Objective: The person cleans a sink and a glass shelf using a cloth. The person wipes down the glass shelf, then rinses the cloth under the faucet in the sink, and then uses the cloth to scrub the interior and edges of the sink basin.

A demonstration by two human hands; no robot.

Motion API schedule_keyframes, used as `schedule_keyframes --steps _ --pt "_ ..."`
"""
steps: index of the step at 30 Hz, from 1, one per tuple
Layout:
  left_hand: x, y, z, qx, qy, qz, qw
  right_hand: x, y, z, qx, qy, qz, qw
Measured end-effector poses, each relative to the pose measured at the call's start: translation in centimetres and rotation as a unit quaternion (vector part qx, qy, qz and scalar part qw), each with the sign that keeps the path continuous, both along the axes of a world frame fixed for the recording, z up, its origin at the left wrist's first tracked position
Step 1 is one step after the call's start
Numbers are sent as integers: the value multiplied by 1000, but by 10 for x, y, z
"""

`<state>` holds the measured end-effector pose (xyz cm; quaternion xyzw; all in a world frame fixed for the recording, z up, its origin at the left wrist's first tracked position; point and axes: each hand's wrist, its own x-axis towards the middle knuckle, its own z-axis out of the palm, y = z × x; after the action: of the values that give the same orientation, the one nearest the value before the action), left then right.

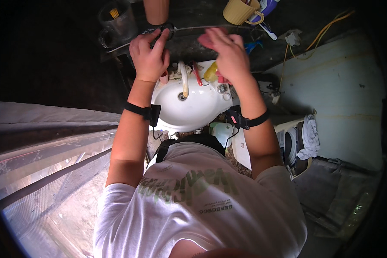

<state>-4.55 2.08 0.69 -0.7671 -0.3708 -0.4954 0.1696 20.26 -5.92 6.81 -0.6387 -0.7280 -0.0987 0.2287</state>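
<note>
Above the sink, my right hand (230,53) holds a red cloth (207,40) against a shelf with a thin metal rim (193,28). Part of the cloth hangs below the palm. My left hand (150,53) is at the same shelf, its fingers touching a small dark ring-shaped object (169,30); whether it grips it is unclear. Between my forearms lies a white washbasin (177,111) with a curved faucet (183,80). A red-handled item (197,74) and a yellow object (210,72) lie on its back ledge.
On the shelf stand a clear mug (119,24) with a yellow brush, a brown ribbed cup (157,11) and a yellow mug (240,12). A white-and-purple tube (267,9) is beside the yellow mug. A washing machine (290,146) with a white cloth (309,138) stands at right.
</note>
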Motion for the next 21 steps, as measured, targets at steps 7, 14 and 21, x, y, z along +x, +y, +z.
schedule_keyframes --steps 7,14,21 --pt "2 -1 2 -12 -4 -1 1000 -55 6 -18 23 19 18 999" --pt "4 -1 4 -5 -3 2 1000 -2 8 -17 4 4 -82 997" --pt "4 0 2 5 -7 0 1000 -36 3 -4 -27 24 56 998"
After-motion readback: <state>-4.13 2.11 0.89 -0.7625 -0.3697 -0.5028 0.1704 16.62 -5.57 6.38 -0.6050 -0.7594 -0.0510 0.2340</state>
